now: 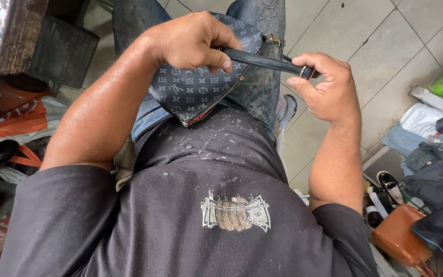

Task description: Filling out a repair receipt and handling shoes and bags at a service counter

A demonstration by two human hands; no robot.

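Bag [196, 87]: rests on your lap.
Left hand [193, 41]: above the bag, you clench its black strap [262, 61].
Right hand [329, 87]: right of the bag, you pinch the strap's buckle end.

Landmark: patterned bag [196, 90] on the lap. Above it, left hand [193, 41] and the black strap [267, 62] block access. Right of the bag, right hand [326, 87] closes that side. Beyond it, bare floor tiles [380, 46] give free passage. Further right: clothes pile [437, 169], brown bag [401, 236]. Left of the bag: dark block [62, 48], orange cloth [16, 120].
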